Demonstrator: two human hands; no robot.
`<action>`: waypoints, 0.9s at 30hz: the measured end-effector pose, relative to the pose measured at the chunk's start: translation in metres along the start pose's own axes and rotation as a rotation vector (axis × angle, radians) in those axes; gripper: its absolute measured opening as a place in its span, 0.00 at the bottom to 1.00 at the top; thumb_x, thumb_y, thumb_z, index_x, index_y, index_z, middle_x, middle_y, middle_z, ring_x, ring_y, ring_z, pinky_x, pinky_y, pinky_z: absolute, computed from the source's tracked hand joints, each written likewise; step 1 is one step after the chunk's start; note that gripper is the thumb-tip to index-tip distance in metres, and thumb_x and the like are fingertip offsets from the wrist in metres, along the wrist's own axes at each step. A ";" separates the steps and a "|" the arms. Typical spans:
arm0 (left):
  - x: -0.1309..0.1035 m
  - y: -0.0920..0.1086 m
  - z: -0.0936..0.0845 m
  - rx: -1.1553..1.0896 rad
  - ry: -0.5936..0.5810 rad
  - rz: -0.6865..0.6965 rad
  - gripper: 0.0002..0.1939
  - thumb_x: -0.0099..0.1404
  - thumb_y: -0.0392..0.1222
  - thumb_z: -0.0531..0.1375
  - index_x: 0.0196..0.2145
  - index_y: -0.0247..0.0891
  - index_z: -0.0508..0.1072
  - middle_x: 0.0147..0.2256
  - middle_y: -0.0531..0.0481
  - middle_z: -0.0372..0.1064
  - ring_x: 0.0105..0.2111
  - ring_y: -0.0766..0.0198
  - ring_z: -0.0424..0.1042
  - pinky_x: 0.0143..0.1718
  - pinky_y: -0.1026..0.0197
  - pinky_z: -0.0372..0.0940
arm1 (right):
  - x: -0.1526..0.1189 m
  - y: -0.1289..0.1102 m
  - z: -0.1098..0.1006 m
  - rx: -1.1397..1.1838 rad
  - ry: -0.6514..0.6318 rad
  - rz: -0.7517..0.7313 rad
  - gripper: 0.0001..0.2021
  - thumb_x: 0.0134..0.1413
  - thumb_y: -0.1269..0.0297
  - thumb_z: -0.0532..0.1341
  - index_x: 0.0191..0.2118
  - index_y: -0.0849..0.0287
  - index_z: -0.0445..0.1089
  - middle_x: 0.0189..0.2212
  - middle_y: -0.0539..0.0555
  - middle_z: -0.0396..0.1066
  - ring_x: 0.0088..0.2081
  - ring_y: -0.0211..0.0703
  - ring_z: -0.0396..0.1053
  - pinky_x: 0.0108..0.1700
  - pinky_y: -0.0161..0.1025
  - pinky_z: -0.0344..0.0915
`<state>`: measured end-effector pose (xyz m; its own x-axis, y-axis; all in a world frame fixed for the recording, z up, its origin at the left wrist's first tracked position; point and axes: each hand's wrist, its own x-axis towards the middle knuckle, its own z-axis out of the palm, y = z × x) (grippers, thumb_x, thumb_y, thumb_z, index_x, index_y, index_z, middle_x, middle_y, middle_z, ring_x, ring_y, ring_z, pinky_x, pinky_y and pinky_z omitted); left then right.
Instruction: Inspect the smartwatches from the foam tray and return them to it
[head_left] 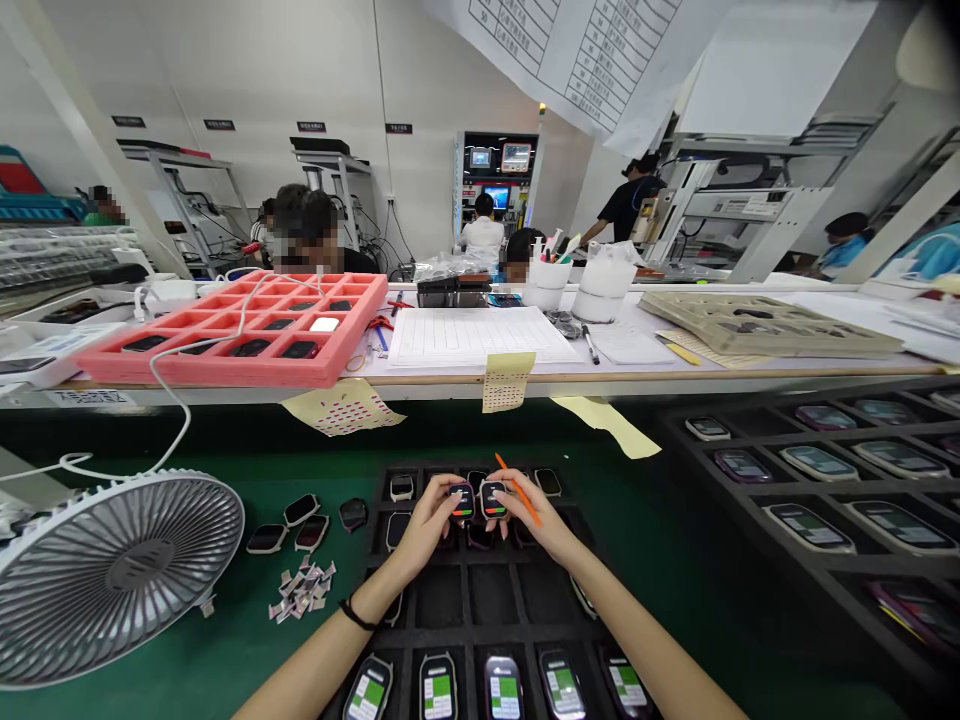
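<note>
My left hand (pixel 429 522) is closed on a dark-rimmed smartwatch (pixel 462 501), thumb on its lit screen. My right hand (pixel 537 512) grips a light-rimmed smartwatch (pixel 493 500) close beside it, thumb likewise on the glass. Both screens show coloured bands with red and green. An orange stick-like tool (pixel 519 490), perhaps a pen, is also held slantwise in the right hand. Beneath both hands lies a black compartment tray (pixel 491 596). Watches with lit green-and-white screens, such as this watch (pixel 438 690), fill its near row; darker ones sit in the far rows, partly covered by my hands.
At left stand a fan (pixel 139 565), loose watches (pixel 302 510) and a pile of small tabs (pixel 303 590). A second black tray (pixel 720 530) with watches lies at right. A shelf ahead carries a pink foam tray (pixel 225 372), papers (pixel 480 337) and a grey tray (pixel 780 335). Other people work beyond.
</note>
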<state>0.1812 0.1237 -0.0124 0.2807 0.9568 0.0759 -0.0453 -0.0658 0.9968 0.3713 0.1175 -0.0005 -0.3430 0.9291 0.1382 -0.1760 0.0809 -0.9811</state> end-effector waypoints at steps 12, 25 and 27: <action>-0.001 0.011 -0.001 -0.249 0.029 -0.169 0.20 0.60 0.53 0.57 0.43 0.36 0.64 0.26 0.53 0.65 0.24 0.67 0.68 0.19 0.70 0.56 | -0.002 -0.002 0.000 0.114 -0.003 0.003 0.11 0.58 0.57 0.58 0.43 0.56 0.63 0.29 0.49 0.67 0.27 0.42 0.73 0.23 0.35 0.66; 0.004 -0.009 0.000 -0.024 -0.001 0.002 0.22 0.55 0.51 0.62 0.44 0.39 0.62 0.41 0.47 0.66 0.30 0.66 0.68 0.23 0.68 0.61 | 0.000 0.000 0.000 0.070 -0.002 0.004 0.13 0.56 0.55 0.59 0.43 0.56 0.62 0.29 0.49 0.67 0.27 0.42 0.74 0.22 0.34 0.66; 0.003 -0.008 -0.001 -0.007 -0.003 0.026 0.22 0.55 0.49 0.63 0.44 0.39 0.62 0.42 0.47 0.66 0.35 0.63 0.69 0.31 0.64 0.65 | 0.000 0.000 0.000 0.068 -0.004 0.003 0.13 0.56 0.55 0.59 0.43 0.56 0.62 0.29 0.48 0.67 0.27 0.41 0.74 0.22 0.33 0.66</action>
<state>0.1818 0.1271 -0.0201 0.2826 0.9538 0.1017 -0.0589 -0.0885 0.9943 0.3709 0.1172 -0.0004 -0.3473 0.9278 0.1360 -0.2373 0.0534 -0.9700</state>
